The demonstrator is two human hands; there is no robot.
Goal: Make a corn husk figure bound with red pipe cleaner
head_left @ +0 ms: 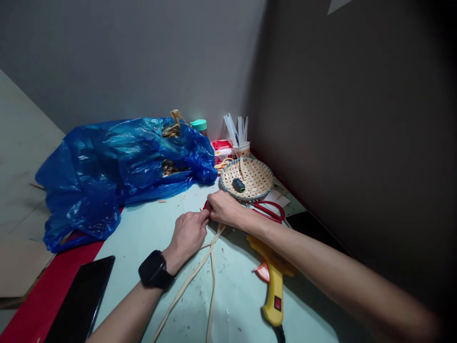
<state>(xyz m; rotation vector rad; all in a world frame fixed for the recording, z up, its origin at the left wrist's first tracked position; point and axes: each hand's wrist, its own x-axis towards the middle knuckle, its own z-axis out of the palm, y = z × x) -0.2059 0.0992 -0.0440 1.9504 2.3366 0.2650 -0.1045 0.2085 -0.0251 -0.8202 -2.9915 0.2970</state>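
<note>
Covering the lower part of the view, the pale green bench (134,233) carries all items listed below. The blue plastic bag (139,157) occupies its far left; dry, fibrous material shows through two openings. The flat black device (80,300) lies at the near left edge. The woven basket (259,176) sits just beyond the right hand. The yellow glue gun (274,286) lies below the right forearm in the view, its handle toward the wearer.

The pale strips (213,286) extend across the bench toward the wearer. Their far ends run under the right hand (225,208); their near lengths cross just below the grip and spread apart, free of the fingers. The left hand (189,233), with a black watch (156,270) at the wrist, meets the right hand at the fingertips. Fingers of both hands are curled inward. Their contact faces are hidden, so whether either grip pinches the strips cannot be told.

The red-handled scissors (283,211) rest beneath the right forearm, beside the basket. The cup (243,150) behind the basket holds translucent sticks. The dark spool (238,185) lies inside the basket.
</note>
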